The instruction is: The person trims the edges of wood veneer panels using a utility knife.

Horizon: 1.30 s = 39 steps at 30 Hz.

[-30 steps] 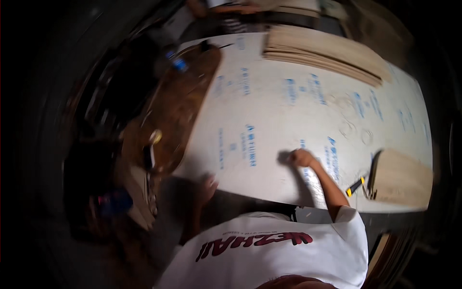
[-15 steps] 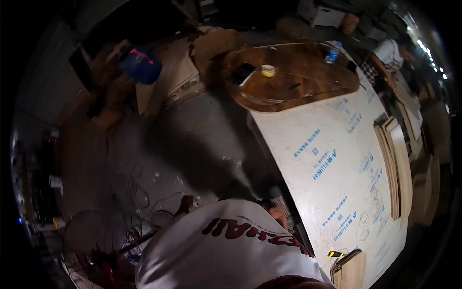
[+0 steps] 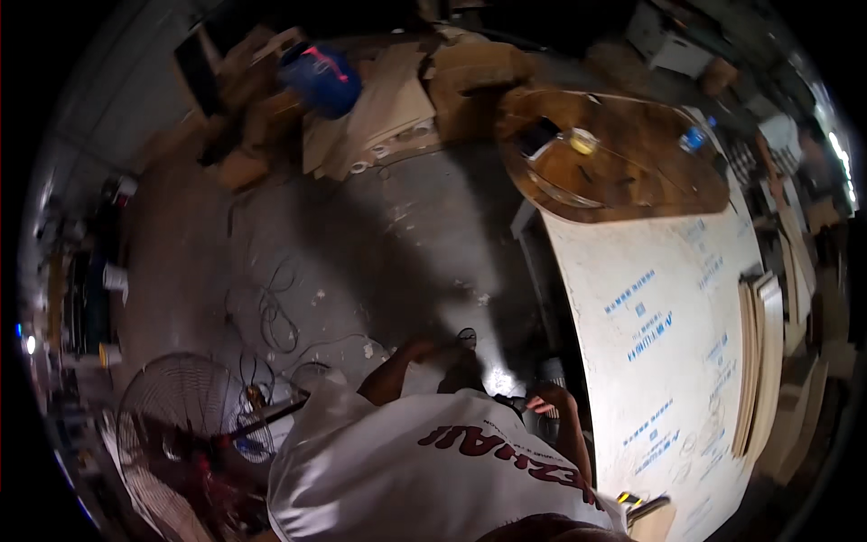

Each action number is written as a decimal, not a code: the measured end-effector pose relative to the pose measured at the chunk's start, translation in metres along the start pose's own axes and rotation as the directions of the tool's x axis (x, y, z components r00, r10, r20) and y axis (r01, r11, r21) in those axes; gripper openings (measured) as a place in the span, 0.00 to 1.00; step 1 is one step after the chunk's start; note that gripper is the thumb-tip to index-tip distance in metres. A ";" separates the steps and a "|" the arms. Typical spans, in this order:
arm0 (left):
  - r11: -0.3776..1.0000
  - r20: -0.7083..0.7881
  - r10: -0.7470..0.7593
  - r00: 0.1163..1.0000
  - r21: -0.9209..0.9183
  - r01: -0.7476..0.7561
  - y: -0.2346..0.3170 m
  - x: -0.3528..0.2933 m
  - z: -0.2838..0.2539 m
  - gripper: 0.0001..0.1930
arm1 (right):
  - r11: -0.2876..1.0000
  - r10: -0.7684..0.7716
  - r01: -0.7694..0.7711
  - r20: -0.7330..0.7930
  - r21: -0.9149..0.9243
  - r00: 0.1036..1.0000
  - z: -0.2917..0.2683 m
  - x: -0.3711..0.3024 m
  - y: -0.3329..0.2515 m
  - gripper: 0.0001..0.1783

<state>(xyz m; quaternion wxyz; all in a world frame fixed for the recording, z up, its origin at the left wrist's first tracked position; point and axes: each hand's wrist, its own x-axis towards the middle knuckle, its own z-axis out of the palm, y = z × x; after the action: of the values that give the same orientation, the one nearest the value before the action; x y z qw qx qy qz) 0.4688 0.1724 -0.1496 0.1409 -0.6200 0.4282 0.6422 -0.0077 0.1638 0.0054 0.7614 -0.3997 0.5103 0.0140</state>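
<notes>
My right hand [image 3: 545, 398] is in front of my white shirt, beside the left edge of a long pale board [image 3: 632, 361] with blue print. Its fingers look loosely apart, with no held thing visible; a dark shape lies close to the fingertips. My left hand [image 3: 419, 349] is dim and smeared at the end of the bent left forearm, above the grey floor, and its fingers cannot be made out. Between the hands, a bright patch of light [image 3: 499, 380] shows low down. Near the board's front edge sits a yellow and black object [image 3: 630, 499] beside a wooden piece [image 3: 654, 518].
A brown rounded tabletop [image 3: 623, 185] bears a dark tablet-like device [image 3: 539, 137], a yellow roll [image 3: 582, 141] and a bottle [image 3: 693, 138]. Wood strips [image 3: 757, 361] line the board's right side. A fan [image 3: 185, 406], cable [image 3: 276, 312] and blue barrel [image 3: 321, 81] stand left. Another person [image 3: 778, 149] is far right.
The view has swung so the surroundings sit further right. Both forearms now show more; my right hand has come up clear of the shirt, and my left has reached forward.
</notes>
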 end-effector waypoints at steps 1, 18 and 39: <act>0.997 -0.017 0.070 0.997 0.025 -0.069 0.023 0.009 -0.016 0.14 | 0.999 -0.016 0.016 0.007 -0.043 1.000 0.007 0.007 -0.003 0.21; 0.832 0.081 0.074 0.994 0.545 -0.106 0.170 -0.035 0.086 0.18 | 0.977 0.161 0.201 -0.879 0.077 -0.448 0.068 -0.177 0.261 0.15; 0.916 -0.060 0.228 0.972 0.352 -0.194 0.189 -0.133 0.334 0.22 | 0.728 0.354 0.559 -0.916 0.396 0.188 -0.028 -0.326 0.370 0.51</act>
<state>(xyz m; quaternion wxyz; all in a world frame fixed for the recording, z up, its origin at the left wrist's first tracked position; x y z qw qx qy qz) 0.1338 0.3489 -0.0018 0.1553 -0.5672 0.6046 0.5373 -0.3443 0.5240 0.0378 0.3412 -0.0450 0.8041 -0.4848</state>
